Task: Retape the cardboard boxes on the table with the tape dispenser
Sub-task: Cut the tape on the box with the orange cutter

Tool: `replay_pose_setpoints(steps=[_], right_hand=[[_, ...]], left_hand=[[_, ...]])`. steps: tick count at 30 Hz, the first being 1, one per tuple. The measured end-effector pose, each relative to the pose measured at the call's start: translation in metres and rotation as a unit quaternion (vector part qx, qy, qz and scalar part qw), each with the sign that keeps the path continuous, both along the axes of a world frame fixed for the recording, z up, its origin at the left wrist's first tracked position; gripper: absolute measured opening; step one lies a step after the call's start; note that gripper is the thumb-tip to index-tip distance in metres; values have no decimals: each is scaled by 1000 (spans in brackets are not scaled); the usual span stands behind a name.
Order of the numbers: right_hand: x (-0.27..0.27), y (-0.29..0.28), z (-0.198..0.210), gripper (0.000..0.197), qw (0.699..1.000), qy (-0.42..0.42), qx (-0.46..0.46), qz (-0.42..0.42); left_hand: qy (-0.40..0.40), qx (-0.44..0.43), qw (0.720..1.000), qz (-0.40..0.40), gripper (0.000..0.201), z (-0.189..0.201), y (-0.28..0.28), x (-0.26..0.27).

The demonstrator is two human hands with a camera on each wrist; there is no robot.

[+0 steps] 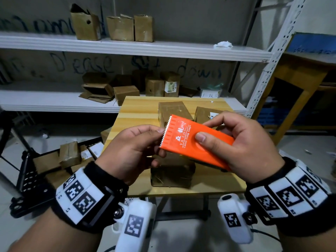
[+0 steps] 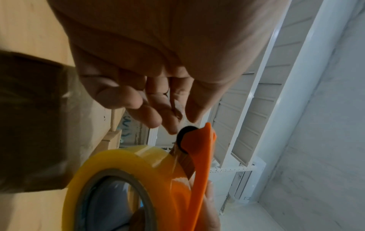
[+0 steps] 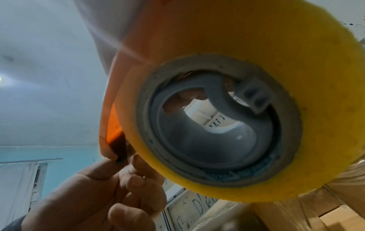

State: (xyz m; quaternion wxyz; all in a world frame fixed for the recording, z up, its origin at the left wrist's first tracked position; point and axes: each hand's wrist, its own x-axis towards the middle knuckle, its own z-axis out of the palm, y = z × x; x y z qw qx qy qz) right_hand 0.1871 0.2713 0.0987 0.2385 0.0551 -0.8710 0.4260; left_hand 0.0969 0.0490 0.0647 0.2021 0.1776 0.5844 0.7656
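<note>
Your right hand [image 1: 234,140] grips the orange tape dispenser [image 1: 196,140] above the counter [image 1: 127,115], its long axis slanting up-left, so your left hand [image 1: 131,151], pinching at the serrated edge, lies nearer the tape's free end than the cardboard box [image 1: 172,173] below.

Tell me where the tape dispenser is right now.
In the head view the orange tape dispenser is held up over the wooden table, gripped by the right hand, with the left hand at its toothed end, above the nearest cardboard box.
</note>
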Motion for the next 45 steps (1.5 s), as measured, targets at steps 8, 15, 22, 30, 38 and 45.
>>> replay_pose_setpoints(steps=[8, 15, 22, 30, 38, 45], right_hand=[[0, 3, 1, 32, 1000, -3, 23, -3], [-2, 8, 3, 34, 998, -25, 64, 7], [-6, 15, 4, 30, 996, -29, 85, -12], [-7, 19, 4, 34, 994, -43, 103, -21], [-8, 29, 0, 39, 990, -55, 124, -37], [-11, 39, -5, 50, 989, -71, 123, -48]], left_hand=[[103, -54, 991, 61, 15, -2, 3, 3], [168, -87, 973, 134, 18, -7, 8, 3], [181, -102, 962, 178, 17, -9, 3, -2], [168, -109, 962, 183, 17, -11, 2, -6], [151, -108, 959, 215, 17, -12, -6, -13], [135, -120, 958, 221, 18, -13, -10, -15]])
